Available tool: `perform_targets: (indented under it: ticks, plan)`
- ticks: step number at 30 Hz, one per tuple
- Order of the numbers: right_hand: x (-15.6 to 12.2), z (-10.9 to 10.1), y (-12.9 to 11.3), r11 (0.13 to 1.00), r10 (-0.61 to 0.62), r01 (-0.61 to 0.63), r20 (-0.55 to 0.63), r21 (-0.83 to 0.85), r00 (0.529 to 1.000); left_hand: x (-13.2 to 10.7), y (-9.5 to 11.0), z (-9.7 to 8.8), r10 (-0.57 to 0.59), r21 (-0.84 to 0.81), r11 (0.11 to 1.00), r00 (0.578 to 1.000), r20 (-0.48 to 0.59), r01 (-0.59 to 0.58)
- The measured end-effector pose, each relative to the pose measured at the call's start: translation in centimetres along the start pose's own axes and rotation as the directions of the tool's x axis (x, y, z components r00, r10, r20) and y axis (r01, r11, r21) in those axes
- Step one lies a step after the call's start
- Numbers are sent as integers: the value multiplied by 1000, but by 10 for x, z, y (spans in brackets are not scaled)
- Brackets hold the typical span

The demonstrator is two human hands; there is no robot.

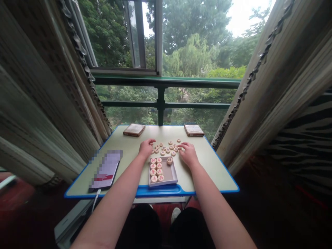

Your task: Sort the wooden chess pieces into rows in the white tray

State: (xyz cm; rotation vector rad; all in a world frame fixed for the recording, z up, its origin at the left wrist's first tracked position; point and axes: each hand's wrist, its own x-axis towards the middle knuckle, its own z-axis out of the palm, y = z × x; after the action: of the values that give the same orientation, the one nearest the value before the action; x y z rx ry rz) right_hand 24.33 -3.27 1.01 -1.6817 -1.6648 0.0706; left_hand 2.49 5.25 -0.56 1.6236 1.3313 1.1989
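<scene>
Loose round xiangqi pieces (168, 150) with dark characters lie scattered on the table just beyond a shallow white box (169, 180). In the box, several red-character pieces (159, 166) stand in two columns on the left, and one dark-character piece (169, 160) sits at the upper right. My left hand (146, 148) hovers at the left edge of the loose pieces, fingers stretched and apart. On the other side, my right hand (188, 154) has its fingers out beside the nearest pieces. Whether its fingertips touch one cannot be made out.
A phone (109, 169) with a white cable (96, 199) lies on the table's left side. Two flat boxes stand at the back, one left (134, 129) and one right (194, 130). The table (215, 176) has a blue rim; a green railing (197, 83) and window lie beyond.
</scene>
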Motion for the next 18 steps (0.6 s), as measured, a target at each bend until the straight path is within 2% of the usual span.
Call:
perform_targets:
  ticks: [3,5,10,14,18]
  plan:
    - [0,0,2,997,-58,63,-81,53,995,1,1,-13,21,125,992,997,-70,-12]
    - [0,1,3,997,-44,50,-114,56,993,-2,2,-23,8,222,975,998,-64,7]
    - [0,11,3,999,-26,29,-103,30,994,-14,6,-36,12,265,962,982,188,-63]
    - [1,16,4,999,3,1,-107,43,994,-16,6,-37,-26,189,982,965,262,-25]
    - [2,17,8,999,19,-13,-116,52,993,-13,3,-34,-73,9,997,965,253,73]
